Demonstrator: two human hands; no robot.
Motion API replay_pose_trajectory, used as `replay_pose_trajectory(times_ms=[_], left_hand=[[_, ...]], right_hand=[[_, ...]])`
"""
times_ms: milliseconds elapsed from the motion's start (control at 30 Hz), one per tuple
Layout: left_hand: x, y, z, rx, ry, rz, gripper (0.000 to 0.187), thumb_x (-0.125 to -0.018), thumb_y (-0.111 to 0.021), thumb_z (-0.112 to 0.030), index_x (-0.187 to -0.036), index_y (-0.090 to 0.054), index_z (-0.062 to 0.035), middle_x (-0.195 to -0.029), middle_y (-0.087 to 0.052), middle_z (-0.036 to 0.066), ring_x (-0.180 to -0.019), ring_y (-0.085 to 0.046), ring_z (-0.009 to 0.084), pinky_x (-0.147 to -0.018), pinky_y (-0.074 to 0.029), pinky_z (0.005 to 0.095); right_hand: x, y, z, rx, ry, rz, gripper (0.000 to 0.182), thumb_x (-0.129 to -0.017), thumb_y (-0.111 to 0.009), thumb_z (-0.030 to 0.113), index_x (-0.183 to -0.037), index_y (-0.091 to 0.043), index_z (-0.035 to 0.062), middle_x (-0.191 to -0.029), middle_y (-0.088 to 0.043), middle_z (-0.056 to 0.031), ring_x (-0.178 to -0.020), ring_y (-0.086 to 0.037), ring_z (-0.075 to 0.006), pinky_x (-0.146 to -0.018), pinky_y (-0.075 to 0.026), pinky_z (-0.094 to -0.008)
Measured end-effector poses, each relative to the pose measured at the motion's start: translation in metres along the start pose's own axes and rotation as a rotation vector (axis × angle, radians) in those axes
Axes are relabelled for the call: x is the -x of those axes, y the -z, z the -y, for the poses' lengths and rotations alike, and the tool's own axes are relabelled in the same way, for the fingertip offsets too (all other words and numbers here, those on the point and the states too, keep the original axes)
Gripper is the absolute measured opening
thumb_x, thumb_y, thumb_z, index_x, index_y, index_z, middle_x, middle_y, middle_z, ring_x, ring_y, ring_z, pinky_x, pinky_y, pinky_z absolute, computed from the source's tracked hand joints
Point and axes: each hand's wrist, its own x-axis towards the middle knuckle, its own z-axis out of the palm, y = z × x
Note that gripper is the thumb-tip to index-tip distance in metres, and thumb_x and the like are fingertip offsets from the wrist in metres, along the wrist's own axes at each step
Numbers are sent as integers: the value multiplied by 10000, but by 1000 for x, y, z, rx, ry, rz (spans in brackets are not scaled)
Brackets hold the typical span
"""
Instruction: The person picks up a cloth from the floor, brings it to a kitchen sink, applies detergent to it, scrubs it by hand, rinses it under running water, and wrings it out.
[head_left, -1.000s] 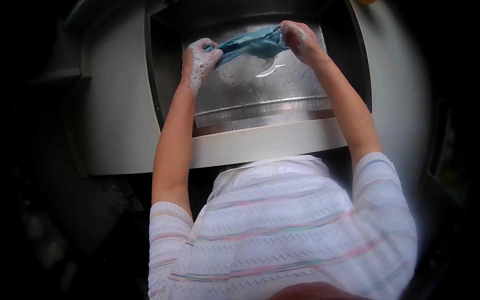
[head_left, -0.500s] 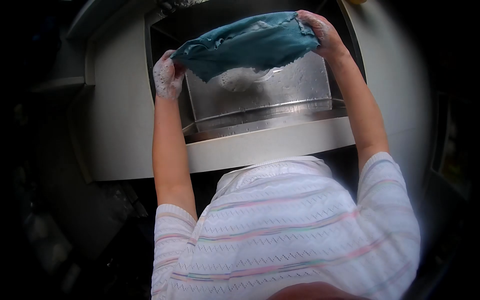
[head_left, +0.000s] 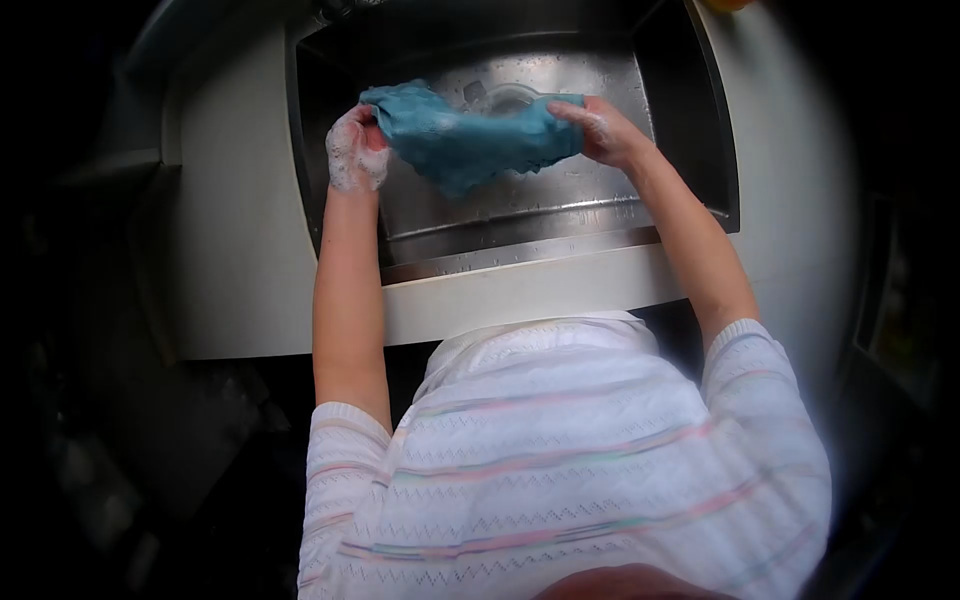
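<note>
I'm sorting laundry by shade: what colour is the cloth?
The cloth is teal blue, best seen in the head view.

Kitchen-like place, with a metal sink.

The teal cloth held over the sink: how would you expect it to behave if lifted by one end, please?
The teal cloth would probably hang floppy, since it sags in folds between the left hand and the right hand. It may well be slippery too, as suds cling to both hands.
</note>
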Motion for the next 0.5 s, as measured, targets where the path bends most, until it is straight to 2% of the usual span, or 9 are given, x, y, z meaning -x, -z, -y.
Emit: replay_pose_trajectory(times_ms=[33,100,133,233,267,300,367,400,500], left_hand=[[-11,15,0,-57,13,-123,107,-790,-447,-22,-860,-493,45,-840,-543,149,-791,-561,258,-743,-477,366],[-30,41,4,-166,39,-347,108,-776,-465,-1,-874,-487,39,-812,-534,126,-759,-556,239,-702,-477,350],[-16,16,5,-334,-80,-393,138,-804,-462,-35,-924,-507,18,-801,-520,90,-756,-541,203,-656,-465,320],[-9,-8,10,-601,-219,-300,239,-817,-512,-99,-1045,-523,-26,-852,-546,58,-733,-538,165,-618,-467,264],[-9,-16,12,-814,-227,-198,334,-813,-564,-177,-1125,-511,-70,-878,-547,34,-782,-542,164,-645,-468,287],[-4,-26,15,-1155,-237,-57,413,-771,-620,-305,-1110,-542,-83,-890,-551,52,-848,-549,185,-703,-457,311],[17,-54,19,-1942,-122,151,451,-727,-636,-400,-1089,-573,-138,-909,-555,78,-904,-548,228,-762,-438,329],[24,-61,23,-2213,-106,210,396,-664,-663,-393,-994,-628,-176,-922,-551,101,-900,-545,264,-777,-431,328],[8,-39,27,-2378,-44,149,337,-619,-676,-300,-929,-650,-171,-928,-552,96,-893,-540,285,-779,-431,344]], right_hand=[[-4,10,-7,164,1,-45,302,-779,-610,230,-962,-572,-8,-860,-599,-60,-769,-579,-165,-713,-480,-316],[-11,24,-9,196,-52,-120,216,-757,-609,146,-899,-578,-13,-778,-590,-56,-658,-572,-154,-600,-486,-293],[-10,24,-5,210,-80,-156,173,-746,-609,105,-868,-581,-15,-737,-585,-53,-603,-569,-148,-543,-489,-281],[-5,14,8,209,29,-399,180,-747,-619,123,-821,-576,-36,-715,-584,-70,-548,-559,-151,-488,-488,-283],[-3,12,14,202,25,-410,253,-723,-648,128,-856,-544,-60,-730,-582,-90,-569,-568,-158,-503,-497,-299],[-8,16,13,201,43,-438,292,-715,-658,130,-886,-527,-69,-734,-582,-93,-573,-570,-159,-507,-499,-301],[-21,28,8,188,84,-489,376,-699,-677,133,-944,-495,-86,-743,-583,-100,-581,-575,-161,-514,-503,-307],[-18,19,13,202,130,-562,489,-675,-705,151,-1027,-451,-76,-769,-582,-111,-593,-581,-164,-520,-498,-290],[-34,28,9,386,380,-483,525,-664,-725,175,-1065,-460,-36,-785,-578,-113,-575,-572,-161,-512,-476,-259]])
